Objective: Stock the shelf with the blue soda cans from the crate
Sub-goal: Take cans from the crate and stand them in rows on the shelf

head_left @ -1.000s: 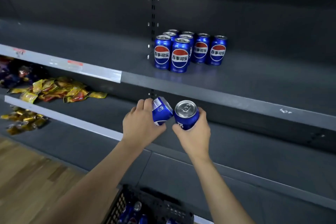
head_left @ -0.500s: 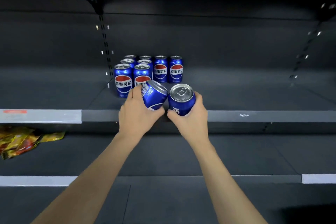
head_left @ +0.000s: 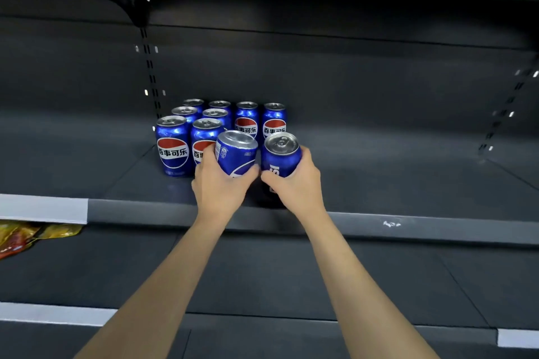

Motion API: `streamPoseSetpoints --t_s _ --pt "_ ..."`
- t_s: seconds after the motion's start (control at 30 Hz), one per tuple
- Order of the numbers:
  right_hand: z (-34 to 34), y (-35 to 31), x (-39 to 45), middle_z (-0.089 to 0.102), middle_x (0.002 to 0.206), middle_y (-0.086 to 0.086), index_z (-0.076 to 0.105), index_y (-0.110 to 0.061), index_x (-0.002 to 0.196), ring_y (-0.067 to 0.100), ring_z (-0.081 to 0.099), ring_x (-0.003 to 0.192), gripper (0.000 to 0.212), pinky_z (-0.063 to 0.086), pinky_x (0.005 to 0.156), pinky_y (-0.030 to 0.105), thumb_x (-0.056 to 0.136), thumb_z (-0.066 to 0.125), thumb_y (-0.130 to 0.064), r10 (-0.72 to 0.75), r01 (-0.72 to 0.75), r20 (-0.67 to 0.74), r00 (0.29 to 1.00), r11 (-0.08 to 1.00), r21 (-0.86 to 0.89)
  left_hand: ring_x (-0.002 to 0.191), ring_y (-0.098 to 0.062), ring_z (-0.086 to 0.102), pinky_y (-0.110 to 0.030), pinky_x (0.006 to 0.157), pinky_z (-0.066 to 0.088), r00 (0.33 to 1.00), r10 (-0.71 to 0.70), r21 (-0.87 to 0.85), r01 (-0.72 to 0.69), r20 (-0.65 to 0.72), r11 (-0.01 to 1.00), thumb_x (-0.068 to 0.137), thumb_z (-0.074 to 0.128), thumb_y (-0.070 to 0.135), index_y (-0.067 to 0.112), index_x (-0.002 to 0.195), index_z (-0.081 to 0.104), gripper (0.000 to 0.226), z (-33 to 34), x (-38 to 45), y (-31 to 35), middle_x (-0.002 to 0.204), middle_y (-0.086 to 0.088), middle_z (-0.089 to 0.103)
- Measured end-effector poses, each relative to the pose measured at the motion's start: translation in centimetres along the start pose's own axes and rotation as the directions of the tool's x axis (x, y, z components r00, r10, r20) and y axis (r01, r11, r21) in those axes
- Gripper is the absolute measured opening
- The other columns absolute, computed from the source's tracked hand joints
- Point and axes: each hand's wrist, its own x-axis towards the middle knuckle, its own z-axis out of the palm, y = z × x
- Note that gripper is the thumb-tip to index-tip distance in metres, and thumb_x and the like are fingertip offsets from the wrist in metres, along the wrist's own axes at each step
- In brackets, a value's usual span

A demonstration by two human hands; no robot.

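Observation:
Several blue soda cans [head_left: 172, 146] stand in rows at the left of the dark grey shelf [head_left: 379, 178]. My left hand [head_left: 218, 186] grips a blue can [head_left: 237, 151] tilted to the right, just in front of the group. My right hand [head_left: 297, 183] grips a second blue can [head_left: 280, 154], upright with its silver top showing, just right of the first. Both held cans hover over the shelf's front part, in front of the two right-hand rows. The crate is out of view.
A slotted upright [head_left: 150, 67] runs up the back wall behind the cans. The shelf's front rail [head_left: 408, 224] crosses under my wrists. Yellow and red snack packets [head_left: 26, 234] lie on the lower shelf at the left. The shelf right of the cans is bare.
Both hands have carried their cans up from below the shelf edge and forward over the shelf, close to the standing cans. The view has swung away from the crate.

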Motion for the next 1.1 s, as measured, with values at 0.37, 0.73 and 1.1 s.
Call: streamPoseSetpoints --t_s 0.37,0.73,1.1 --pt "-0.1 1.3 2.9 0.062 0.102 -0.013 0.047 -0.023 0.115 0.000 0.061 0.090 0.056 0.048 0.071 0.016 0.070 0.077 -0.012 0.043 -0.052 0.176 0.983 0.997 0.049 0.099 -0.010 0.054 -0.028 0.084 0.044 0.994 -0.105 -0.091 0.103 -0.010 0.990 0.063 0.084 0.035 0.024 0.110 0.044 0.063 0.7 0.4 -1.1 0.107 0.011 0.056" --pt "-1.5 1.3 2.6 0.056 0.125 -0.010 0.023 -0.027 0.139 0.007 0.057 0.111 0.094 0.048 0.093 0.025 0.068 0.085 -0.027 0.068 -0.063 0.306 0.950 0.998 -0.025 0.096 -0.009 0.050 -0.028 0.083 0.040 0.995 -0.087 -0.082 0.091 0.058 0.992 0.066 0.083 0.034 0.017 0.125 0.039 0.075 0.3 0.6 -1.0 0.108 0.012 0.051" --pt "-1.1 2.0 1.0 0.052 0.127 0.000 0.038 -0.015 0.131 0.012 0.050 0.111 0.072 0.040 0.087 0.021 0.073 0.081 -0.021 0.045 -0.013 0.153 0.987 0.978 -0.207 0.096 -0.008 0.049 -0.024 0.082 0.039 0.992 -0.083 -0.029 0.086 0.090 0.996 0.065 0.084 0.029 0.012 0.123 0.040 0.075 -0.2 0.4 -1.0 0.108 0.009 0.049"
